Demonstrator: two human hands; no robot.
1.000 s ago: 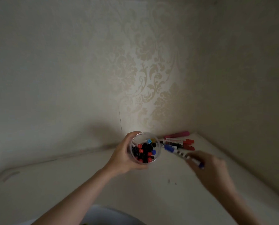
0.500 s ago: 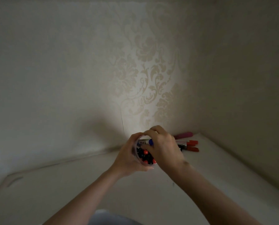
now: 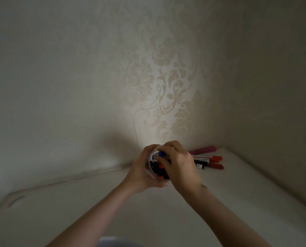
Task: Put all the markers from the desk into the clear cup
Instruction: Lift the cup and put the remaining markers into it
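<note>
My left hand (image 3: pixel 141 172) wraps around the clear cup (image 3: pixel 151 167), which holds several red and black capped markers. My right hand (image 3: pixel 178 164) sits over the cup's mouth, fingers closed on a blue-capped marker (image 3: pixel 161 154) whose tip end points into the cup. The cup's right half is hidden by that hand. On the white desk (image 3: pixel 220 202) behind the hands lie a pink marker (image 3: pixel 204 150), a red-capped marker (image 3: pixel 213 158) and another red marker (image 3: pixel 215 166) with a black one beside it.
Patterned wallpaper walls close in the desk at the back and right, forming a corner just behind the loose markers. The desk's left front edge curves away at the lower left.
My right hand carried the blue-capped marker from the right of the cup to above its mouth and has pushed it lower in. The left hand kept hold of the cup.
</note>
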